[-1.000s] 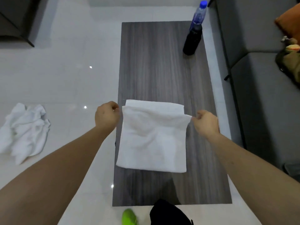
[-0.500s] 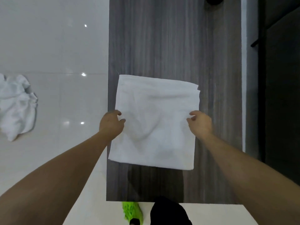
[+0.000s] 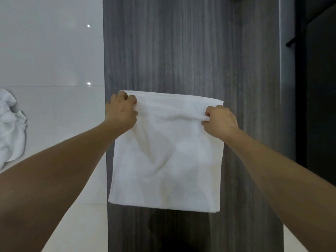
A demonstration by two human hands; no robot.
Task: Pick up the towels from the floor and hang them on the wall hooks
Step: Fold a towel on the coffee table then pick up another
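A folded white towel [image 3: 167, 157] lies over the dark wood-grain table [image 3: 190, 51]. My left hand [image 3: 121, 111] grips its far left corner with curled fingers. My right hand [image 3: 220, 121] pinches a bunched fold near the far right edge. Between the two hands the towel's far part is raised and rumpled. A second white towel [image 3: 11, 128] lies crumpled on the white tiled floor at the left edge, partly cut off by the frame. No wall hooks are in view.
White glossy floor tiles [image 3: 51, 51] fill the left side. A dark sofa [image 3: 320, 88] runs along the table's right side, with a narrow strip of floor between them. A dark object sits at the table's far edge, mostly out of frame.
Both hands moved from the towel's side edges up to its far edge and took hold of it again. The camera tilted further down and closer; the bottles left the view.
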